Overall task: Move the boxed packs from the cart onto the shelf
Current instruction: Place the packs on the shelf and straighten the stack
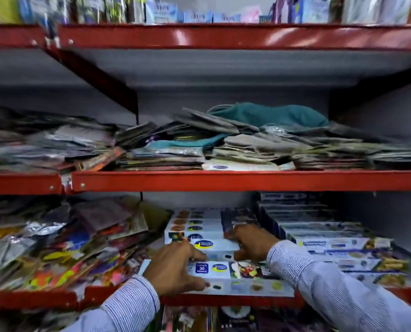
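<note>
Biggest risk imo: the boxed pack [233, 271] under both hands hangs a bit past the shelf lip [247, 301], so a lopsided push could tip it off or skew the packs stacked behind it. Left hand [173, 269] is spread flat, pressing its near-left end. Right hand [250, 243] curls loosely over the pack just behind. No cart in sight.

Red shelf [223, 180], white-and-blue boxed packs [223, 269], striped pale-blue sleeves [319, 279].
</note>
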Available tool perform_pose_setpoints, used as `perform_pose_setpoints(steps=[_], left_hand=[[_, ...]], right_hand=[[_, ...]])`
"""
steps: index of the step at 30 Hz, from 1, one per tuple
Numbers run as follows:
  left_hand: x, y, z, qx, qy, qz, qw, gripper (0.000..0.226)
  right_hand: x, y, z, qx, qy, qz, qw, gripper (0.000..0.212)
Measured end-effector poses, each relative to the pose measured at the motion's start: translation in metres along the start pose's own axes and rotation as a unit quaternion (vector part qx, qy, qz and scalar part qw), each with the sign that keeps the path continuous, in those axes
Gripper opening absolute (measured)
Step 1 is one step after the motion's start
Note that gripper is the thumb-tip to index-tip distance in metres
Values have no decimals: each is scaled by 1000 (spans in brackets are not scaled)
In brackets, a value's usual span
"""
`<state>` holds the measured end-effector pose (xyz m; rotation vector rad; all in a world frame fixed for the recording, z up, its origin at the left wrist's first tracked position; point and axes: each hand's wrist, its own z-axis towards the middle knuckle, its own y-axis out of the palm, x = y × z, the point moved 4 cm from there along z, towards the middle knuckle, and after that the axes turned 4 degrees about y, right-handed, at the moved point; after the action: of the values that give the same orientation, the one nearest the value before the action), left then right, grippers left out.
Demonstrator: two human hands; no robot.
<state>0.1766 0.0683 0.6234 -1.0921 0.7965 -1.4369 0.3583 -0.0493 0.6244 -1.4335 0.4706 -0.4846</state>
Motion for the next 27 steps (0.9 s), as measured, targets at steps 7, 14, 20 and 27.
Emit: perform_pose_setpoints(steps=[7, 14, 20, 27], left_hand=[[-24, 18, 21, -32, -25, -32, 999, 60], [-36, 28, 28, -28, -27, -16, 999, 60], [-41, 34, 30, -25, -24, -18, 999, 60], [-50, 42, 31, -29, -19, -15, 999, 63]], right_hand=[[13, 29, 34, -6, 16, 20, 1000, 60], [13, 43, 50, 7, 13, 12, 1000, 60], [11, 50, 61, 27, 9, 7, 1000, 57], [4, 62, 65, 43, 1, 27, 999, 55]])
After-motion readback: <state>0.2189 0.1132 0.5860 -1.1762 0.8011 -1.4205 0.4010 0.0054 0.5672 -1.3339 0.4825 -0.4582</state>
